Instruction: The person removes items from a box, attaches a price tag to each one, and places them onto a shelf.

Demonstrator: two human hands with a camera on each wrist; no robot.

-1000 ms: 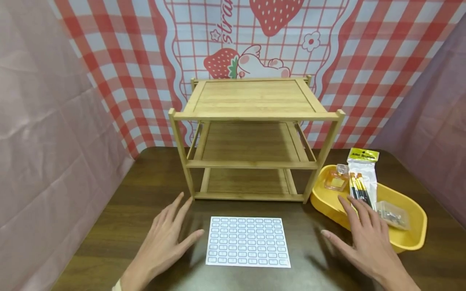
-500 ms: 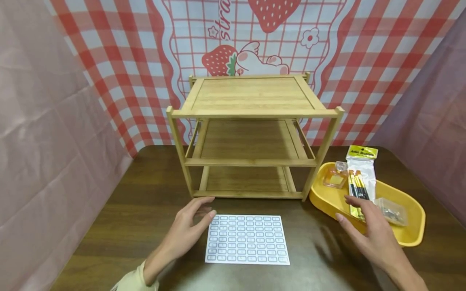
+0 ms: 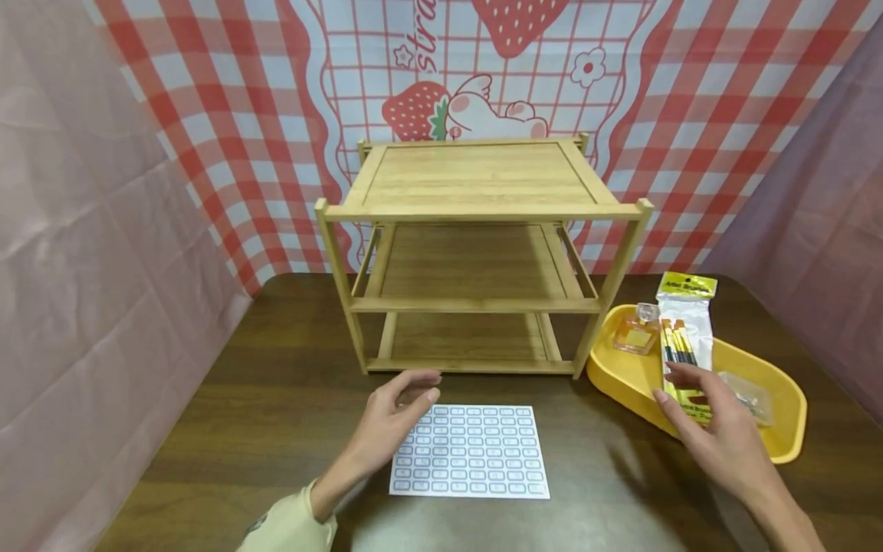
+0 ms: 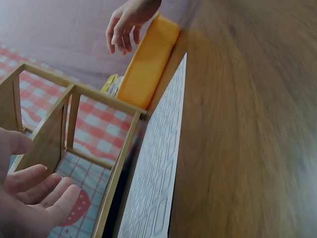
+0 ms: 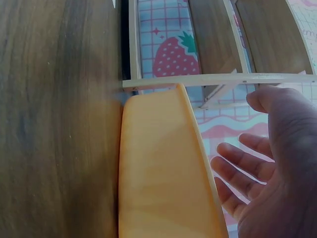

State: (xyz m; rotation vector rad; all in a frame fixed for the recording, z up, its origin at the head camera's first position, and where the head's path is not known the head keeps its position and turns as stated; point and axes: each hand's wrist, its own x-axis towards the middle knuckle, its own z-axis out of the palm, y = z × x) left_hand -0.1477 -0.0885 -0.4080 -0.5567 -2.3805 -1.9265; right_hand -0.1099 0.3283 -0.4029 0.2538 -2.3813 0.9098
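My left hand (image 3: 386, 422) hovers over the upper left corner of a white sheet of small printed labels (image 3: 476, 452), its fingers loosely bent and holding nothing. At the right, my right hand (image 3: 720, 437) hangs above the near rim of a yellow tray (image 3: 628, 395), fingers relaxed with nothing between them. In the tray are a perfume bottle (image 3: 636, 331), a packet of artist brushes (image 3: 686, 322) and a clear plastic box (image 3: 748, 397), which my right hand partly covers. The right wrist view has the fingers (image 5: 242, 163) beside the tray's wall (image 5: 163, 163).
A three-tier wooden shelf (image 3: 476, 305) stands behind the label sheet. The tray sits close to its right front leg. Everything rests on a dark wooden table (image 3: 276, 399). A red checked cloth (image 3: 241, 115) hangs behind, with pinkish cloth on both sides.
My left hand has moved right, from beside the sheet to over its corner, and its fingers have bent. The right hand has shifted slightly right and its fingers have drawn in. The head view tilted slightly.
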